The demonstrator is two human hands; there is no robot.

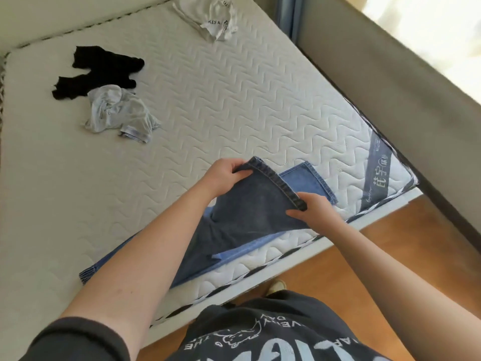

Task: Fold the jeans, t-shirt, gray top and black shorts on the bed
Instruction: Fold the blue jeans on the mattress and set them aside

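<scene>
1. The step in hand looks like the 1st fold of the jeans (250, 214), which lie along the near edge of the bed (234, 100) at about 5 o'clock, partly overhanging the mattress side.
2. The left hand (226, 178) pinches one corner of a lifted leg hem, and the right hand (312, 212) pinches the other corner; each grip is closed on denim, the thumb on top.
3. The second leg lies flat beneath, its hem showing toward 3 o'clock of the hands; the waist end reaches toward 8 o'clock.
4. Judging from this, the next move calls for laying the lifted leg squarely over the flat one, or carrying both hems toward the waist, with edges kept aligned.
5. Still crumpled: the black shorts (99, 71) at 10 o'clock, the gray top (119, 113) touching them just nearer, and the t-shirt (210, 16) at 12 o'clock, well apart.
</scene>
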